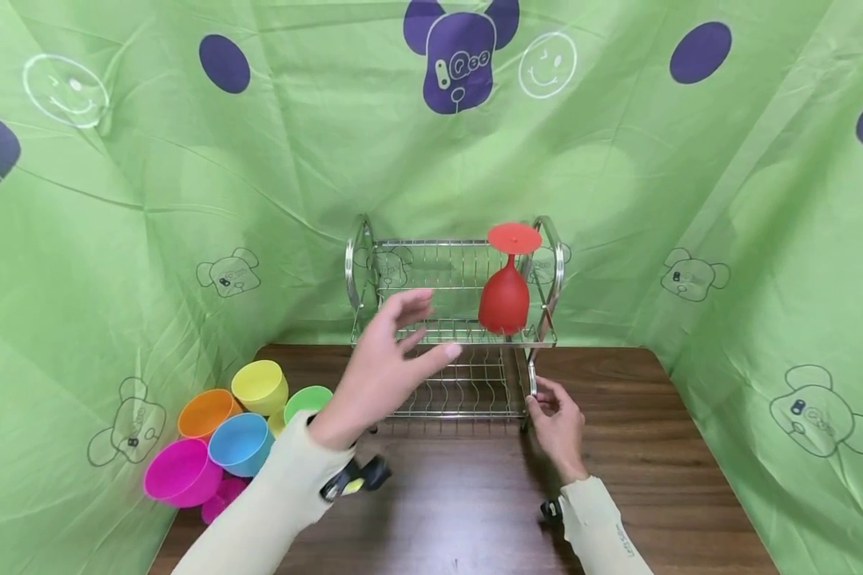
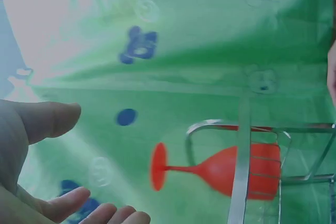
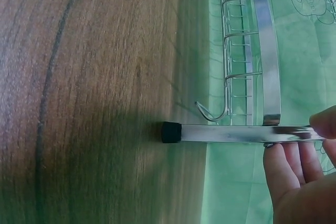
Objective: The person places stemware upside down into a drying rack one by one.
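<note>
A red plastic goblet [image 1: 505, 299] stands upside down on the upper tier of a two-tier metal dish rack [image 1: 442, 414], at its right end, foot upward. My left hand [image 1: 388, 359] is in the air before the rack's left half, fingers loosely bent and thumb apart, holding nothing. In the left wrist view the goblet [image 2: 220, 171] is apart from that hand. At the rack's right front, my right hand [image 1: 559, 423] grips the upright metal leg [image 3: 226, 133] between thumb and fingers, above its black foot cap.
Several coloured goblets stand in a cluster at the left of the wooden table: yellow [image 1: 260, 387], orange [image 1: 207, 414], blue [image 1: 240, 444], magenta [image 1: 183, 473] and green [image 1: 308, 402], partly behind my left arm. Green printed cloth [image 1: 431, 176] surrounds the table on the back and sides.
</note>
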A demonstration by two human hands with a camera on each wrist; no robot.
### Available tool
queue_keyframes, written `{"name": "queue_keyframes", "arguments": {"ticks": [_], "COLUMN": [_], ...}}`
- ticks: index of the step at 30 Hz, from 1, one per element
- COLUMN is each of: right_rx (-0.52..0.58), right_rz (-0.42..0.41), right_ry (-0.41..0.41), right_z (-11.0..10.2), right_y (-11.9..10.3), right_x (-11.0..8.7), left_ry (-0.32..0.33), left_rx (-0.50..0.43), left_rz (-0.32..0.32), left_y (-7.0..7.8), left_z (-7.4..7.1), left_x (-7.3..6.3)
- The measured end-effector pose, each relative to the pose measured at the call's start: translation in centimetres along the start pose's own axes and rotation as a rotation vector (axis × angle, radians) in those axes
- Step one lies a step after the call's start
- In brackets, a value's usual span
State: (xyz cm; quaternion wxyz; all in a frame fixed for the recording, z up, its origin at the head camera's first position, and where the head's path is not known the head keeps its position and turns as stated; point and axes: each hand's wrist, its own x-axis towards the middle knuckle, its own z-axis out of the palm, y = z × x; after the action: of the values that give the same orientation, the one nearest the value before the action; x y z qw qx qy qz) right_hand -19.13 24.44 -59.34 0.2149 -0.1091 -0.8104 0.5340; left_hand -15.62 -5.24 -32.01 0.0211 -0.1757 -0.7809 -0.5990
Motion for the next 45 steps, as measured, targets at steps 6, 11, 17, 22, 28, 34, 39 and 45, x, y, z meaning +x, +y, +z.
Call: {"name": "queue_keyframes", "arguments": {"ticks": [6,11,17,22,28,34,39,45], "right_rx": [-0.005,-0.001,-0.004,-0.023,-0.02,-0.021,-0.014,-0.027], "right_rz": [-0.029,-0.019,-0.014,-0.023,-0.034,-0.032,-0.025,-0.048], "right_ry": [0.006,-0.001,0.015,0.025,0.023,0.026,0.011,0.035], "right_z": [0.2,0.2,0.0,0.1,0.4,0.4,0.3,0.3], "right_y": [0.0,-0.2,0.2,0.7,0.6,0.3,0.2,0.5], "right_x": [0.0,0.0,-0.2,-0.4,-0.2,-0.2,-0.2,-0.1], "left_ry": [0.227,0.43,0.583,0.688,0.732,0.801,0.911,1.011], "left_rx": [-0.028,-0.031,-0.14,-0.192,-0.231,-0.119,-0.001,-0.051], "left_rz": [-0.004,-0.119,-0.291,-0.358,-0.365,-0.358,-0.349,-0.289], "left_y": [-2.9,-6.1,-11.5,-15.3,-18.4,-21.1,-23.1,-25.7], "left_z": [-3.4,-5.1,-6.1,-6.4,-6.0,-4.3,-3.0,-1.6], "left_x": [-6.0,-9.9,-13.4,-15.4,-16.0,-15.2,-14.3,-12.9]}}
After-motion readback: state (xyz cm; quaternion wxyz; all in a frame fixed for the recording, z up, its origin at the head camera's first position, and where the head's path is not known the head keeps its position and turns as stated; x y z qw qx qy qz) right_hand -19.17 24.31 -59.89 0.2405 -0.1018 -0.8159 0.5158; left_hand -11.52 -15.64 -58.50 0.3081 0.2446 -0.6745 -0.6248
